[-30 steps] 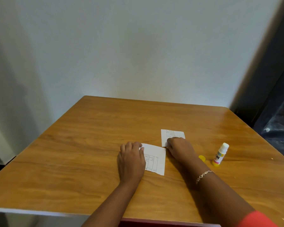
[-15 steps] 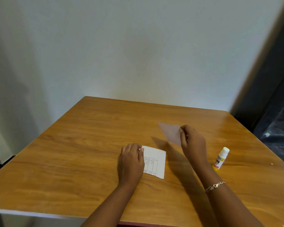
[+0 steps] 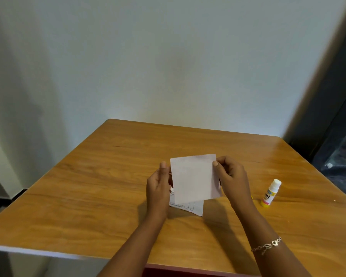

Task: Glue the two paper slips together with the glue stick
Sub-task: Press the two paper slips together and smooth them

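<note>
1. White and blank on the side facing me, one paper slip (image 3: 195, 177) is held up in the air above the worktop (image 3: 100, 188), tilted a little, its lower edge nearer the person.
2. Her left hand (image 3: 158, 186) has the thumb pressed on the slip's left edge, the fingers tucked behind it, so the hand is clamped on the paper.
3. Her right hand (image 3: 231, 176) pinches the slip's upper right corner between thumb and forefinger, likewise closed on the paper.
4. Flat on the worktop directly beneath lies the second slip (image 3: 188, 208), printed side up with table lines showing; only its near strip and corner peek out below the raised one.
5. Well to the right of both hands stands the glue stick (image 3: 271, 193), leaning slightly, with a white top, a yellow base and a label I cannot read in full. Nobody touches it.
6. A tiny bit of yellow (image 3: 252, 197) shows beside the right wrist; what it is I cannot tell.
7. A silver bracelet (image 3: 267, 245) sits on the right forearm.
8. Behind the worktop is a plain pale wall (image 3: 168, 56).
</note>
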Tool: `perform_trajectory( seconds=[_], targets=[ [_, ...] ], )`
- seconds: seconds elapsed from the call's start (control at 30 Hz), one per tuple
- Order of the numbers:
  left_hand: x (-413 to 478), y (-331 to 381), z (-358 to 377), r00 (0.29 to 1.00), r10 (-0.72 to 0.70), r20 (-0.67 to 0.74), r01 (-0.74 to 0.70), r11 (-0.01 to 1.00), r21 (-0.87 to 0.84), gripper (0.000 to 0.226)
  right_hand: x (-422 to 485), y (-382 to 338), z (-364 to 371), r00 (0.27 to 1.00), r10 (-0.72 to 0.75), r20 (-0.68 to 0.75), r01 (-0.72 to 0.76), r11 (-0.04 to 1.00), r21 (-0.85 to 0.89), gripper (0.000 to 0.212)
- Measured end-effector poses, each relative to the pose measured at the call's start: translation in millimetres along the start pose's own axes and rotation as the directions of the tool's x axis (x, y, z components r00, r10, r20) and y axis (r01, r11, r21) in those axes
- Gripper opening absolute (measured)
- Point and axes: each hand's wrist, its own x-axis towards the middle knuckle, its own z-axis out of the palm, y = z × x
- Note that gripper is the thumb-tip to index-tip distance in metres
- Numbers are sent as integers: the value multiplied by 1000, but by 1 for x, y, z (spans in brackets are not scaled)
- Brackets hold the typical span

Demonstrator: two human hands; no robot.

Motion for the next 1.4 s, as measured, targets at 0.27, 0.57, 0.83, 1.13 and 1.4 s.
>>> perform_trajectory(
  seconds=[0.27,0.57,0.83,1.13,1.4],
  targets=[
    [-6,-12,-6,999,40,20,-42,993,112,16,-8,17,8,999,44,-7,-43,994,104,10],
    [49,-30,-18,980,26,195,-166,644,747,14,-32,54,11,930,344,-126,-246,841,483,19],
    [96,-29,33,768,-275,579,-533,229,815,44,-37,61,10,938,345,-25,-281,802,527,15],
    [94,-22,55,688,-528,498,-530,104,842,29,-36,64,10,941,339,15,-295,794,532,17],
    [88,-25,30,802,-379,461,-378,275,884,30,-36,64,7,937,349,8,-284,749,599,16]
  ],
)
